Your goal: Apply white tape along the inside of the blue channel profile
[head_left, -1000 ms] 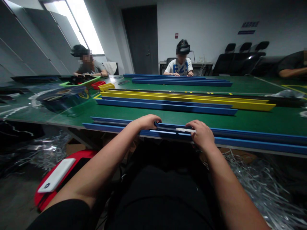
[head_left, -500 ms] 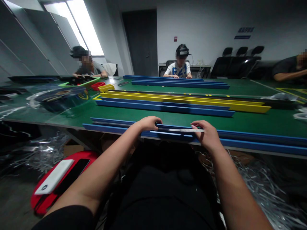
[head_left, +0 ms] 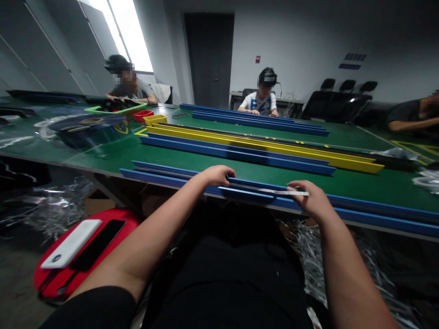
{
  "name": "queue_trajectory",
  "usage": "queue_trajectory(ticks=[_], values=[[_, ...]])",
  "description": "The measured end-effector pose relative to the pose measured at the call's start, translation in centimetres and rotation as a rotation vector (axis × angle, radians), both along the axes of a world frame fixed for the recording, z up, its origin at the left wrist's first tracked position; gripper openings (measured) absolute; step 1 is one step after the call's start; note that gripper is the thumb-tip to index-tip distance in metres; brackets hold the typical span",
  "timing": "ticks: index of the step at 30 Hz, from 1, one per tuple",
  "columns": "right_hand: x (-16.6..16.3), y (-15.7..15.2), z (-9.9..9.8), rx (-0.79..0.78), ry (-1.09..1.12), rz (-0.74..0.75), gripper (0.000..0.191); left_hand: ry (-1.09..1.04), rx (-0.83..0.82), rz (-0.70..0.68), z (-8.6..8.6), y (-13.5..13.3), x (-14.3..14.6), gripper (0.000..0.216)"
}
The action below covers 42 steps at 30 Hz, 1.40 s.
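A long blue channel (head_left: pixel 373 214) lies across the near edge of the table, with a dark strip (head_left: pixel 252 185) running along inside it. My left hand (head_left: pixel 217 176) is closed at the middle of the channel, thumb and fingers curled around the dark strip; the exact contact is partly hidden. To its right, my right hand (head_left: pixel 312 196) pinches a thin white strip (head_left: pixel 291 193) between thumb and fingers. This strip slants up out of the channel, its free end poking past my fingertips.
Beyond lie more blue channels (head_left: pixel 236 154) and yellow channels (head_left: pixel 363 166) on the green table (head_left: pixel 192 162). At left are a film-wrapped reel (head_left: pixel 89 130) and small bins (head_left: pixel 156 119). A red stool (head_left: pixel 120 246) holds a power bank and phone. Several people sit around the table.
My right hand has moved right with the white strip, widening the gap to my left hand. The left hand stays at nearly the same spot on the channel. The view has tilted slightly.
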State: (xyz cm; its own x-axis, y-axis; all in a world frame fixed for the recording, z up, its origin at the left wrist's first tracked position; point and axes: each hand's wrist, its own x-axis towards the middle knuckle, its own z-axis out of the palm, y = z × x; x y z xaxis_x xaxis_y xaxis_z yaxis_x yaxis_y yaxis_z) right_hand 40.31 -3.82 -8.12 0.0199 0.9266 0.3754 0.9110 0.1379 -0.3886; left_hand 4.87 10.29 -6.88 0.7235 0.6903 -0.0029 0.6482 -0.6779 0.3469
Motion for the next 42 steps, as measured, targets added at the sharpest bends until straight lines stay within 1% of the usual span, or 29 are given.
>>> queue_trajectory(ticks=[2, 4, 8, 10, 17, 25, 28, 34, 38, 42], values=[[0.1, 0.4, -0.7, -0.043, -0.035, -0.048, 0.029, -0.002, 0.007, -0.002, -0.1, 0.0, 0.0, 0.042], [0.1, 0.7, -1.1, -0.093, -0.052, -0.082, 0.029, 0.003, 0.013, -0.009, -0.2, 0.1, -0.1, 0.042], [-0.3, 1.0, -0.7, -0.19, -0.054, -0.141, 0.033, 0.01, 0.004, -0.034, -0.2, 0.1, -0.1, 0.043], [-0.5, 1.0, -0.5, -0.211, -0.062, -0.16, 0.033, 0.006, -0.008, -0.051, -0.1, 0.1, 0.0, 0.043], [-0.4, 0.8, -0.6, -0.148, -0.081, -0.132, 0.031, 0.009, -0.042, -0.073, 0.2, 0.2, 0.8, 0.046], [-0.2, 1.0, -0.9, -0.132, -0.105, -0.122, 0.033, 0.045, -0.007, -0.146, -0.2, 0.4, 3.1, 0.051], [-0.3, 1.0, -0.8, -0.144, -0.116, -0.136, 0.033, 0.034, -0.028, -0.139, -0.5, 0.5, 3.5, 0.052], [-0.5, 0.9, -0.6, -0.14, -0.113, -0.126, 0.03, 0.001, -0.029, -0.14, -0.8, 0.5, 3.4, 0.051], [-0.4, 0.7, -0.5, -0.131, -0.119, -0.096, 0.028, -0.026, -0.052, -0.162, -0.3, 0.3, 3.0, 0.05], [-0.4, 0.6, -0.4, -0.122, -0.108, -0.056, 0.028, -0.02, -0.046, -0.164, 0.4, 0.2, 1.6, 0.049]])
